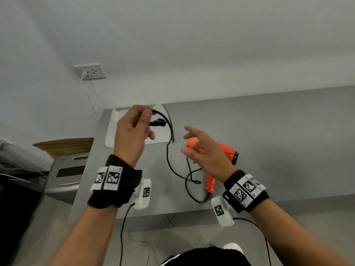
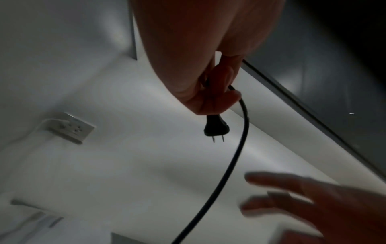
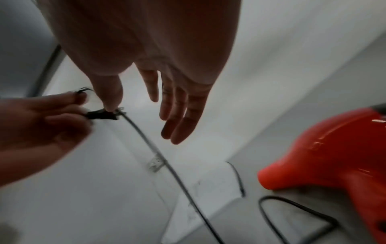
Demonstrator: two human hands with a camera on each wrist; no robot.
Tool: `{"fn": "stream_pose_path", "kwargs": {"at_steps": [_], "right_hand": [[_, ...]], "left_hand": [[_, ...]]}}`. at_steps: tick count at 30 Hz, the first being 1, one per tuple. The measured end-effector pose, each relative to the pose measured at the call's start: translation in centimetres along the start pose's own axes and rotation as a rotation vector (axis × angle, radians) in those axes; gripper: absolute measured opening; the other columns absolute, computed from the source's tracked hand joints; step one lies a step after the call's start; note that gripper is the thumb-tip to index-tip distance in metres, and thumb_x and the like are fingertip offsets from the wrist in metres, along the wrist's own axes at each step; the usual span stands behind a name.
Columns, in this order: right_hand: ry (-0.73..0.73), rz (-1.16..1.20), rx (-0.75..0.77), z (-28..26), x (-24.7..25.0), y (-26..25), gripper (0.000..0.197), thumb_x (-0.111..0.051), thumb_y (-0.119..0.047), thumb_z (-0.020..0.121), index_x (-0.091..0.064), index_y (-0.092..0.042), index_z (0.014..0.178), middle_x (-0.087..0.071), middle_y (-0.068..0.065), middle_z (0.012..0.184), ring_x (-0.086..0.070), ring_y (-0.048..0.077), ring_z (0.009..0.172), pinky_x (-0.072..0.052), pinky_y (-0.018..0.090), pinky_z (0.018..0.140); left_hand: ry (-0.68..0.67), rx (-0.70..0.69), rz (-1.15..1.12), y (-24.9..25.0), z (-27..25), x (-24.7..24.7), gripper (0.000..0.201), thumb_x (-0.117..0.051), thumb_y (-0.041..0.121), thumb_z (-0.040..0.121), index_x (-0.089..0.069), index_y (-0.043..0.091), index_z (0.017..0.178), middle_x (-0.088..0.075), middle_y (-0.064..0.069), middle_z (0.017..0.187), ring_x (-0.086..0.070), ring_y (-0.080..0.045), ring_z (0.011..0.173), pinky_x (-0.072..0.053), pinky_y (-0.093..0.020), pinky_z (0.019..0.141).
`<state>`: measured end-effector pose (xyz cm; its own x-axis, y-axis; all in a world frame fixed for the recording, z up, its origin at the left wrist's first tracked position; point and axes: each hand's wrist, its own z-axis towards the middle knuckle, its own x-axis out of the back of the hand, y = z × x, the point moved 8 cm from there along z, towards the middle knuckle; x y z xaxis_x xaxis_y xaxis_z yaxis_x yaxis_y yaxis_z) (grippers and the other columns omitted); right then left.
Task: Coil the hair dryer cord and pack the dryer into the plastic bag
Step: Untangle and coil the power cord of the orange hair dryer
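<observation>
An orange hair dryer (image 1: pixel 219 150) (image 3: pixel 334 158) lies on the grey steel table (image 1: pixel 269 141), nozzle to the left and handle toward me. Its black cord (image 1: pixel 169 160) (image 2: pixel 234 161) (image 3: pixel 167 165) runs in loose loops from the handle up to my left hand (image 1: pixel 132 131) (image 2: pixel 213 92). That hand pinches the cord just behind the black plug (image 1: pixel 157 123) (image 2: pixel 216 128) (image 3: pixel 102 115), held above the white plastic bag (image 1: pixel 123 129). My right hand (image 1: pixel 201 148) (image 3: pixel 173 105) hovers over the dryer with fingers spread, holding nothing.
A white wall socket (image 1: pixel 90 72) with a white cable plugged in sits on the wall behind the table's left end. Left of the table stand a steel appliance (image 1: pixel 65 175) and a cardboard box (image 1: pixel 65 145). The table's near edge runs just below my wrists.
</observation>
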<state>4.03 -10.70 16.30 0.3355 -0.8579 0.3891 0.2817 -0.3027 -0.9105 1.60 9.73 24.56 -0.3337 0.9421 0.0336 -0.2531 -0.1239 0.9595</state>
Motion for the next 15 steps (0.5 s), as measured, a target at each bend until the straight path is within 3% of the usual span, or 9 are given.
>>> {"fn": "stream_pose_path", "kwargs": {"at_steps": [3, 6, 8, 11, 13, 15], "right_hand": [[0.070, 0.049, 0.027, 1.6, 0.6, -3.5, 0.031, -0.060, -0.026, 0.097, -0.058, -0.022, 0.128, -0.065, 0.004, 0.104, -0.070, 0.024, 0.073, -0.061, 0.034, 0.061], [0.141, 0.123, -0.072, 2.6, 2.3, -2.6, 0.011, -0.057, -0.017, 0.100, -0.064, -0.010, 0.104, -0.067, 0.021, 0.083, -0.069, 0.037, 0.066, -0.060, 0.035, 0.054], [0.119, 0.107, -0.090, 3.3, 3.1, -1.9, 0.010, -0.058, -0.015, 0.098, -0.065, -0.008, 0.096, -0.065, 0.021, 0.074, -0.068, 0.035, 0.059, -0.061, 0.039, 0.055], [0.147, 0.140, -0.099, 5.5, 5.3, -1.2, 0.015, -0.055, -0.011, 0.098, -0.065, -0.007, 0.087, -0.062, 0.017, 0.069, -0.064, 0.031, 0.054, -0.060, 0.040, 0.054], [0.223, 0.203, -0.109, 7.7, 7.7, -0.5, 0.016, -0.053, -0.011, 0.099, -0.063, -0.008, 0.087, -0.062, 0.018, 0.069, -0.064, 0.030, 0.053, -0.059, 0.038, 0.053], [0.313, 0.217, -0.132, 10.0, 10.3, 0.9, 0.017, -0.053, -0.011, 0.098, -0.063, -0.008, 0.084, -0.063, 0.017, 0.068, -0.065, 0.028, 0.050, -0.060, 0.034, 0.051]], "left_hand": [[-0.104, 0.031, 0.014, -0.7, -0.9, -4.1, 0.015, -0.054, 0.014, 0.102, -0.067, 0.009, 0.098, -0.046, 0.005, 0.060, -0.042, -0.013, 0.049, -0.050, -0.038, 0.059], [-0.076, 0.100, -0.017, -3.2, -1.3, -5.2, 0.016, -0.052, 0.013, 0.103, -0.068, 0.012, 0.105, -0.053, 0.002, 0.068, -0.050, -0.016, 0.056, -0.056, -0.037, 0.064], [-0.038, 0.157, 0.011, -5.9, -1.8, -5.4, 0.018, -0.056, 0.017, 0.101, -0.063, 0.021, 0.116, -0.059, -0.001, 0.090, -0.058, -0.019, 0.067, -0.060, -0.036, 0.069], [-0.008, 0.342, 0.248, -12.1, -3.7, -5.9, 0.049, -0.070, 0.030, 0.091, -0.047, 0.027, 0.133, -0.054, 0.000, 0.121, -0.063, -0.017, 0.086, -0.060, -0.035, 0.076], [-0.104, 0.476, 0.445, -16.5, -6.2, -6.9, 0.062, -0.076, 0.039, 0.084, -0.045, 0.020, 0.134, -0.052, -0.002, 0.126, -0.059, -0.014, 0.093, -0.053, -0.032, 0.085], [-0.204, 0.573, 0.602, -20.6, -9.0, -8.0, 0.060, -0.079, 0.043, 0.079, -0.049, 0.015, 0.123, -0.055, -0.006, 0.123, -0.056, -0.017, 0.098, -0.045, -0.028, 0.087]]}}
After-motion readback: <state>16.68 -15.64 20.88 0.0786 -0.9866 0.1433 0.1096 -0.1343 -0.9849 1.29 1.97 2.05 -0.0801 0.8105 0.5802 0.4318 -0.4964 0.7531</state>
